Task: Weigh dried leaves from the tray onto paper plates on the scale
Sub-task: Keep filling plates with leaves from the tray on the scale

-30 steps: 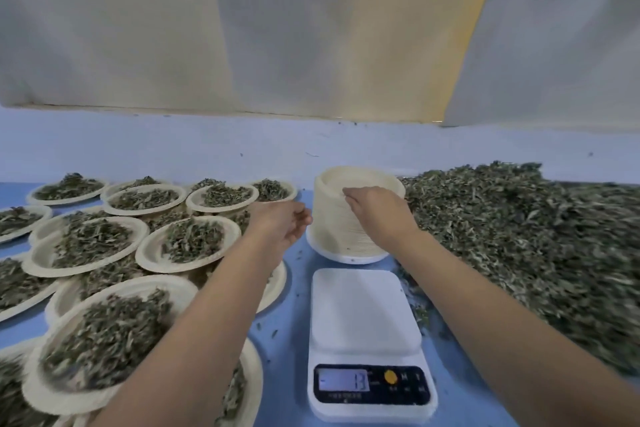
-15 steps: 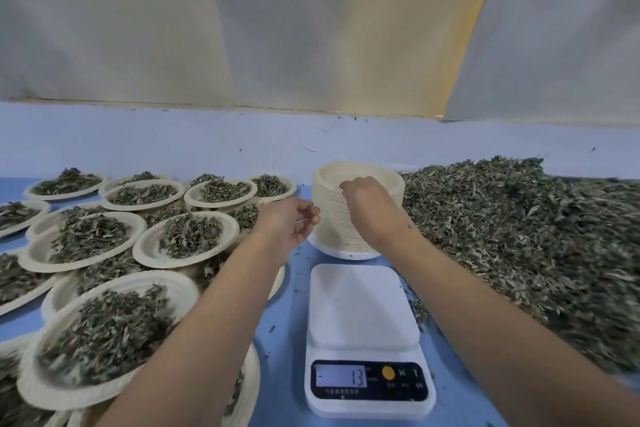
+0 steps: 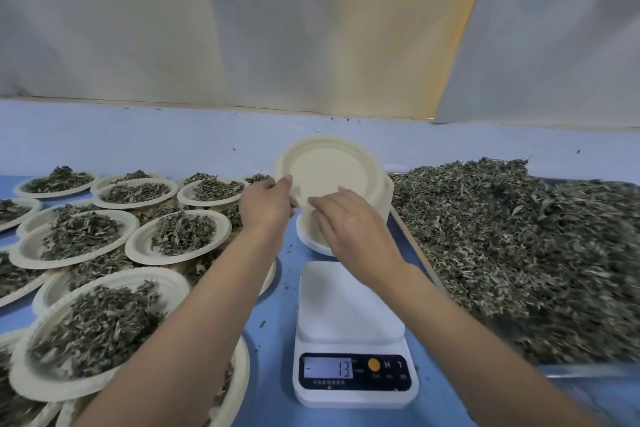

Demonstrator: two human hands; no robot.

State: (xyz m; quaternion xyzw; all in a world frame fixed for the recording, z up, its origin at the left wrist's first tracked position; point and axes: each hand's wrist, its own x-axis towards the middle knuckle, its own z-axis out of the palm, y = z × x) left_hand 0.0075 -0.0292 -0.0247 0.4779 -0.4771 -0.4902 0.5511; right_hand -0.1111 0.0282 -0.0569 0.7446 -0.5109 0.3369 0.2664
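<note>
Holding paper plate point(image 3: 329, 170) tilted, frame centre, over the stack point(image 3: 313, 236): my left hand point(image 3: 266, 206) fingers pinch its left rim, right hand point(image 3: 353, 222) fingers pinch near edge.

Cream paper plates point(image 3: 329, 173), grey-green dried leaves point(image 3: 519, 239), a white scale point(image 3: 349, 302), and a blue table point(image 3: 273, 302).

The white digital scale point(image 3: 349, 302) lies bare beneath the right hand point(image 3: 349, 222). Leaf-filled cream paper plates point(image 3: 138, 251) crowd beside the left hand point(image 3: 266, 206); a heaped metal tray point(image 3: 588, 370) walls the right.
</note>
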